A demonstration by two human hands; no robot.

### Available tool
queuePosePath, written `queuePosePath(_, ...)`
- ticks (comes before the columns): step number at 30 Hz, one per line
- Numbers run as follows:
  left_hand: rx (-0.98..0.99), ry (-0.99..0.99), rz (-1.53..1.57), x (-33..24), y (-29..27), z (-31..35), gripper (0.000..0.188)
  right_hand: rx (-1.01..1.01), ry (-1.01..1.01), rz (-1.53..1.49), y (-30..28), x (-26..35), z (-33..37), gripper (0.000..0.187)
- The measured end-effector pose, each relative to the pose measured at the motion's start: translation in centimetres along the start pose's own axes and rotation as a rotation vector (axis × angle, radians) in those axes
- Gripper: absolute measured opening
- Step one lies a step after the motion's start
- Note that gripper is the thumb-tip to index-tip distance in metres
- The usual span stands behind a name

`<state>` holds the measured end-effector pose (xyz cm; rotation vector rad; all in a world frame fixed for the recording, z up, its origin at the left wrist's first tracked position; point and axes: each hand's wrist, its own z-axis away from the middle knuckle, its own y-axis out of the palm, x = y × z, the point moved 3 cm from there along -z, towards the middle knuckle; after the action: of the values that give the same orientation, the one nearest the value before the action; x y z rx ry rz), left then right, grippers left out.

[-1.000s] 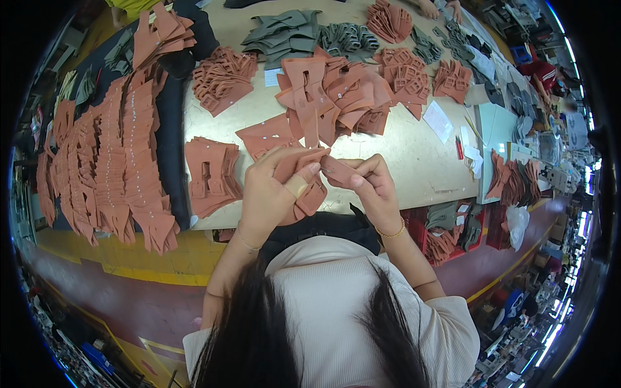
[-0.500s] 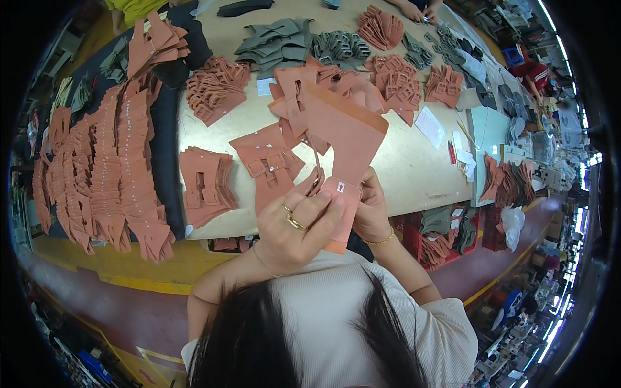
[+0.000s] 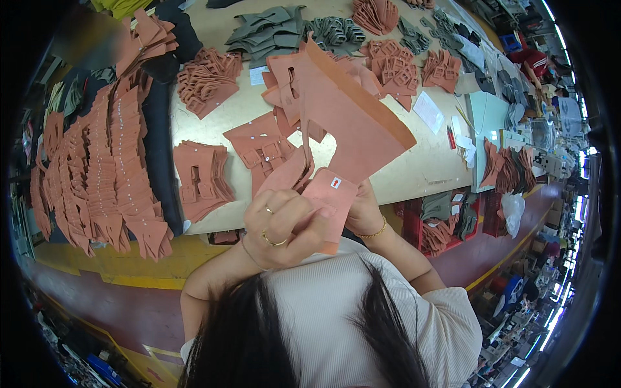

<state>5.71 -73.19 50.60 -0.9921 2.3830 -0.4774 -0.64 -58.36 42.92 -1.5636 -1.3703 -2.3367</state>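
Note:
A salmon-coloured, leather-like cut panel (image 3: 352, 126) is held up in front of me, with a cutout in its middle and a darker orange band along its outer edge. At its near end is a tab bearing a small white sticker (image 3: 336, 183) with a red mark. My left hand (image 3: 278, 226), with rings on it, is closed at the tab's left edge and on a narrow strip of the panel. Behind the tab's right side, my right hand (image 3: 366, 212) grips the panel; its fingertips are partly hidden. Past the panel lies a pile of similar salmon pieces (image 3: 279, 84).
Layered salmon pieces (image 3: 103, 168) cover the dark-padded left side. Smaller salmon stacks (image 3: 202, 178) and grey-green stacks (image 3: 268, 33) lie on the table. A paper sheet (image 3: 428, 112) is at the right. Below the table edge stands a red crate (image 3: 475, 223) with pieces. Other people are around the table.
The panel has swung up and its banded edge has moved right. My left thumb has come down off the sticker and the fingers have curled in. The view has shifted slightly.

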Motion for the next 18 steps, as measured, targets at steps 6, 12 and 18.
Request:
queuePosePath(6, -0.04, -0.072, 0.096, 1.1, 0.1, 0.2, 0.029, 0.029, -0.045, 0.045, 0.3, 0.5, -0.3, 0.03)
queuePosePath(12, -0.046, -0.359, 0.492, 2.9, 0.8, 0.8, 0.04, 0.008, -0.106, 0.532, 2.2, 3.7, 0.2, 0.017)
queuePosePath(18, -0.198, -0.55, 0.821, 3.0, 0.3, 1.8, 0.037, 0.157, -0.341, 0.814, 5.1, 6.2, 0.0, 0.02)
